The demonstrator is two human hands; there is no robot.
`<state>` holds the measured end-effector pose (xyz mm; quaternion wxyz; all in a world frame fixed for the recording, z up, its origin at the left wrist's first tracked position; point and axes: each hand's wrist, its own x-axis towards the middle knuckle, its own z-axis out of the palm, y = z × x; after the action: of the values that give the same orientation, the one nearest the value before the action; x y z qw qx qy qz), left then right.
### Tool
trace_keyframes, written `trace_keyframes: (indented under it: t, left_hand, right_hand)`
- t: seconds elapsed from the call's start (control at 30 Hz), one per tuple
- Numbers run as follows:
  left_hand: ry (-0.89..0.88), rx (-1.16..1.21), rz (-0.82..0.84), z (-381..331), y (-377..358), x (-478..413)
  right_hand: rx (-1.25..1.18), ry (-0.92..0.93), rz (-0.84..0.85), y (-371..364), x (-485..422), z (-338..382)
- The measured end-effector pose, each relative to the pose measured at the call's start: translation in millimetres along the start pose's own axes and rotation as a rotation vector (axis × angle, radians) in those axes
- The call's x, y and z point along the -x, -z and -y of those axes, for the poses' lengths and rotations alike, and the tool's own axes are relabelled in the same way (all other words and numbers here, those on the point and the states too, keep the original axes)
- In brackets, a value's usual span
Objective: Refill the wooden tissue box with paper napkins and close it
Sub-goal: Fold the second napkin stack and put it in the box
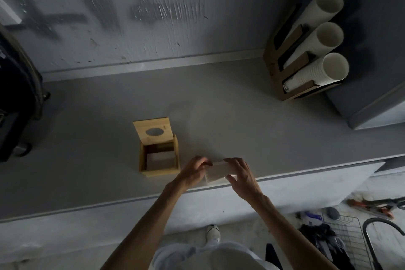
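head view, grey counter [241, 116], scuffed wall [131, 17]

- Napkin stack [219, 172], lower centre: both ends covered by the left hand [192, 171] and right hand [240, 176].
- Dark object [15, 105], left edge: cut off, identity unclear.
- Wire rack [348, 239], lower right: cropped; contents too dim to identify.

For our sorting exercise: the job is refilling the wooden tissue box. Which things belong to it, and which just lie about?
Job: wooden tissue box, lid open; napkin stack, held by left hand and right hand.
Lying about: cup holder with paper cups; wire basket.
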<state>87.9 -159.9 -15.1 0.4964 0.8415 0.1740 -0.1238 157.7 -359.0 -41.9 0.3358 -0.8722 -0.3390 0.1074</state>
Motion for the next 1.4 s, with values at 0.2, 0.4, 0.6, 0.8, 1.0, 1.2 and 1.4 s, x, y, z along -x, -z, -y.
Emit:
trace_keyframes:
  t: [0.2,0.4,0.6,0.8,1.0,1.2,1.4]
  left_hand:
    - [0.030,0.003,0.112,9.3,-21.2,14.5]
    - [-0.084,-0.038,-0.065,17.7,-32.7,13.7]
    - [-0.050,0.084,-0.141,15.8,-39.4,13.3]
    - [0.022,0.199,-0.215,9.6,-42.6,6.4]
    - [0.065,0.289,-0.241,6.3,-40.6,6.7]
    - [0.008,0.248,-0.187,11.6,-31.1,8.6]
    - [-0.037,0.238,-0.132,13.0,-22.8,7.2]
  right_hand:
    - [-0.196,-0.115,-0.025,-6.7,-2.1,-0.5]
    - [-0.333,-0.259,-0.041,-15.3,-3.9,0.9]
    - [-0.398,-0.294,-0.015,-20.7,-6.7,2.8]
    - [-0.376,-0.278,-0.080,-27.1,-9.1,2.0]
    - [-0.325,-0.208,-0.116,-23.5,-8.9,0.4]
    - [-0.171,0.010,-0.040,-13.8,-19.0,-1.9]
    - [-0.200,-0.041,0.018,-11.8,-18.4,-6.0]
